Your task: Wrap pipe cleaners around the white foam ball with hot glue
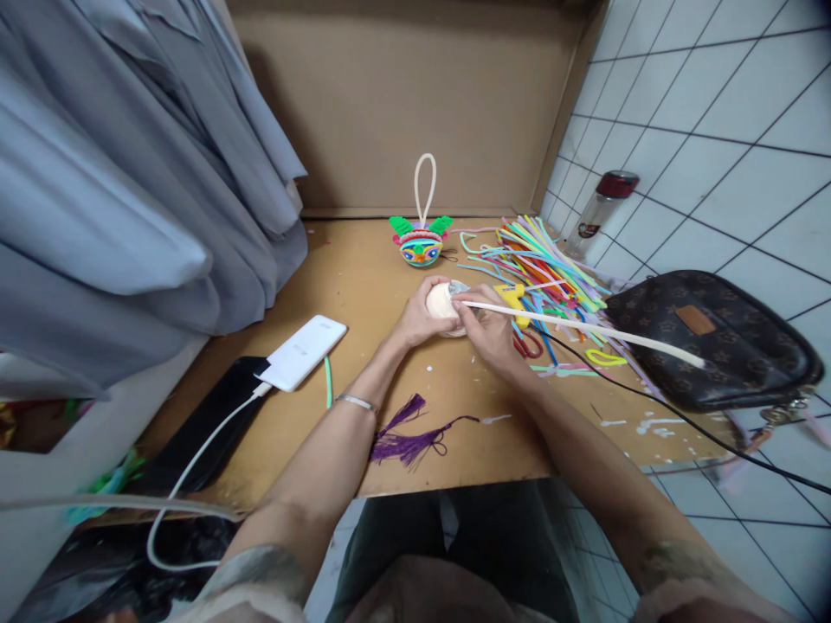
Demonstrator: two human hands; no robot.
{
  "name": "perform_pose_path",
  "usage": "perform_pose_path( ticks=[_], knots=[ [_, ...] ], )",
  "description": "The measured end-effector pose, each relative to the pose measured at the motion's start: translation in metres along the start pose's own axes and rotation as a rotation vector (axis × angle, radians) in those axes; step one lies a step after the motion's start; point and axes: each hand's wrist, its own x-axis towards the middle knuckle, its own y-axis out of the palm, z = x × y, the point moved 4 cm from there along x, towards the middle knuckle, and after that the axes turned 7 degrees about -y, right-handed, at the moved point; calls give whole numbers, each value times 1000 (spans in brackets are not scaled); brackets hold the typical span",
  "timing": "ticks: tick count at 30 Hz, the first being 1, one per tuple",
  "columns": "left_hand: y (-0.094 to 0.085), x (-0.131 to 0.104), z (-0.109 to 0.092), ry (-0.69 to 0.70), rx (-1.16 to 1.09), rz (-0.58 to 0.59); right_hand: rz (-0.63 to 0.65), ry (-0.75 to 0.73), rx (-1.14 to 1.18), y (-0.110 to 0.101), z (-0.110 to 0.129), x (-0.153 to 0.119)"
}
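Near the middle of the desk (363, 285), a pale round piece (441, 301) is held between the two hands, its right side partly covered by the fingers. It is clasped by the left hand (419, 315), whose grip is curved around its left side. By the right hand (492, 329), a long cream strip (584, 326) is pinched close to one end, with the fingertips brought up against the round piece; the rest of the strip is extended rightward, its far end seen over the dark patterned bag (727, 337). Beyond the hands, a colorful animal-head ornament (421, 248) with green ears is seen, topped by an upright cream loop (425, 186). To the right of the hands, a yellow glue gun (512, 298) is partly covered by the strip, with red scissor handles (529, 345) just below and a heap of multicolored fuzzy stems (551, 260) spread behind and beside it. Farther back, a clear bottle (594, 221) with a dark red lid is seen. Purple tassels (409, 443) are laid between the forearms. On the left, a white power bank (305, 350) with a white cable (214, 439) attached is rested partly over a flat black item (204, 433).
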Motion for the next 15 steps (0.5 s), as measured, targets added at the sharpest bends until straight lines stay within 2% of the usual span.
perform_pose_path(
  ticks=[15],
  knots=[
    [-1,1,2,1,-29,57,6,6,-16,0,1,-1]
  ],
)
